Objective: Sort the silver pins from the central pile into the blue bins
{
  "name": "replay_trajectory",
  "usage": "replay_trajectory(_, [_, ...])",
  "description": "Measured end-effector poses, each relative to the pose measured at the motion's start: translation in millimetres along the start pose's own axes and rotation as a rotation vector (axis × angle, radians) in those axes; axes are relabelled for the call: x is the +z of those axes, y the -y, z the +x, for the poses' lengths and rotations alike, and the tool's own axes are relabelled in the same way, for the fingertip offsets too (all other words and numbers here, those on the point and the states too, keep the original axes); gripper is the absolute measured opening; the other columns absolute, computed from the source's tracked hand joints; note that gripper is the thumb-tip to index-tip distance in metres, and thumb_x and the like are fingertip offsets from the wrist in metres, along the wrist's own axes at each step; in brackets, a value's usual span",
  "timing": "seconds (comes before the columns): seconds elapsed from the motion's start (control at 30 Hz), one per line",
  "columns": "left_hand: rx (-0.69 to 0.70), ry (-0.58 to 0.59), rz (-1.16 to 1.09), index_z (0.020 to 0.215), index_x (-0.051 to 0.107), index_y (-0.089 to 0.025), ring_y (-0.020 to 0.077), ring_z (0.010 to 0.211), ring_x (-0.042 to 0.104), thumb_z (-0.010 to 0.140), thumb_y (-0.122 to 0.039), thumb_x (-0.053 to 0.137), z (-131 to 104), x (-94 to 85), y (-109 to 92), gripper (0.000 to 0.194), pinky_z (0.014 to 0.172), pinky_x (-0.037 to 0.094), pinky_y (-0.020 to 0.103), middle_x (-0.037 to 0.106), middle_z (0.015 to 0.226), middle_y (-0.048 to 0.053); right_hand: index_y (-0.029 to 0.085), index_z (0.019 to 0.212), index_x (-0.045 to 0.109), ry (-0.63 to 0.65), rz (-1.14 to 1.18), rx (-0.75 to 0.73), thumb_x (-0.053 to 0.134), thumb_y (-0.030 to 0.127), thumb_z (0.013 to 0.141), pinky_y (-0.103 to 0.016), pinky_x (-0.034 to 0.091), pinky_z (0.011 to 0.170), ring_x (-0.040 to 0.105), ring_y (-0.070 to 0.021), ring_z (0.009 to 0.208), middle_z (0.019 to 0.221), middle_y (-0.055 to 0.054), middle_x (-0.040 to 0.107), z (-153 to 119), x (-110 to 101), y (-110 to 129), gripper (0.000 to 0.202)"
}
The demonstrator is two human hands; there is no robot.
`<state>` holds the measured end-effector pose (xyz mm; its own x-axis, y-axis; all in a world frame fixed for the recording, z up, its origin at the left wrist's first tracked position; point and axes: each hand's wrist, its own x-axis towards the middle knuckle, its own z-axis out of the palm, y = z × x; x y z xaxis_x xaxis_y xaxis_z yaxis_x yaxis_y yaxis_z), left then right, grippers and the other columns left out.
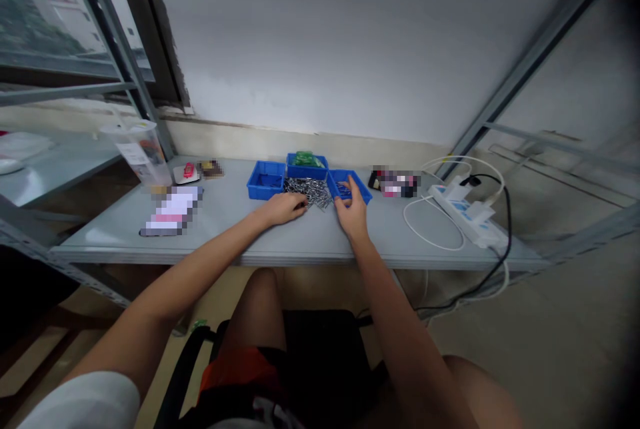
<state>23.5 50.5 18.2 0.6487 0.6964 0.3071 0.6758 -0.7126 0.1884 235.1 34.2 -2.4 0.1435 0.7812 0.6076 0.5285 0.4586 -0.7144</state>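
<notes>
A heap of thin silvery metal pieces [310, 190], like screws or nails, lies loose on the grey table. At its near left edge rests my left hand [287, 208], fingers curled together, and what they pinch, if anything, is too small to make out. My right hand [353, 213] reaches over the near side of the right blue bin [367, 195], thumb and fingers apart. Several of the metal pieces lie in that bin, partly hidden by the fingers. Left of the heap stands another blue bin [260, 192] with dark contents. Behind is a third blue bin [295, 171] holding green packets [306, 159].
A white power strip [463, 212] with plugs and looping cables takes up the table's right end. A phone [173, 211] and a clear plastic cup [143, 152] are on the left. Small packets [397, 182] lie right of the bins. A wall rises behind the table.
</notes>
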Motion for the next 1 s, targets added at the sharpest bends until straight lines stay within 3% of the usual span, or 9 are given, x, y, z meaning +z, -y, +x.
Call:
replay_trajectory(0.1, [-0.022,0.004,0.022,0.098,0.060,-0.020,0.0180,0.080,0.061,0.084,-0.030,0.050,0.0,1.6,1.0,0.020,0.066,0.045,0.025,0.065,0.092,0.005,0.016,0.115,0.056,0.019,-0.029,-0.004,0.048,0.025,0.079,-0.031,0.046,0.072,0.054,-0.0143,0.062,0.104,-0.011,0.064,-1.4,0.4,1.7,0.038])
replay_trajectory(0.2, [-0.041,-0.020,0.043,0.101,0.059,-0.020,0.0188,0.083,0.061,0.083,-0.029,0.050,0.1,2.7,1.3,0.021,0.066,0.045,0.026,0.064,0.094,0.006,0.017,0.090,0.065,0.249,-0.106,-0.036,0.049,0.022,0.076,-0.028,0.044,0.067,0.055,-0.0156,0.063,0.079,-0.005,0.067,-2.8,3.2,1.0,0.022])
replay_trajectory(0.3, [-0.061,-0.040,0.059,0.101,0.058,-0.019,0.0194,0.083,0.060,0.083,-0.027,0.050,0.4,3.6,1.5,0.021,0.066,0.045,0.026,0.063,0.094,0.006,0.019,0.083,0.066,0.421,-0.175,-0.068,0.049,0.019,0.075,-0.027,0.042,0.066,0.056,-0.0156,0.064,0.071,-0.002,0.066,-4.0,5.9,-0.2,0.019])
replay_trajectory(0.47, [-0.058,-0.032,0.077,0.088,0.061,-0.019,0.0200,0.083,0.060,0.085,-0.024,0.045,0.5,5.1,2.5,0.017,0.067,0.045,0.027,0.064,0.092,0.006,0.019,0.084,0.067,0.387,-0.171,-0.017,0.050,0.020,0.076,-0.026,0.041,0.064,0.056,-0.0154,0.063,0.069,-0.002,0.065,-4.3,5.9,-1.5,0.019])
replay_trajectory(0.77, [-0.076,-0.043,0.094,0.102,0.059,-0.020,0.0216,0.088,0.061,0.085,-0.028,0.049,1.2,7.1,-0.6,0.022,0.068,0.046,0.027,0.064,0.100,0.008,0.018,0.084,0.067,0.390,-0.150,0.009,0.049,0.021,0.075,-0.026,0.041,0.064,0.056,-0.0149,0.062,0.066,-0.001,0.064,-3.2,5.9,-4.1,0.020])
replay_trajectory(1.0, [-0.045,-0.015,0.139,0.093,0.060,-0.018,0.0200,0.089,0.062,0.089,-0.030,0.041,-0.2,4.7,-5.8,0.022,0.069,0.045,0.026,0.066,0.097,0.006,0.017,0.084,0.066,0.390,-0.166,0.018,0.049,0.020,0.075,-0.024,0.040,0.063,0.055,-0.0142,0.062,0.066,0.000,0.064,-3.5,6.1,-4.7,0.020])
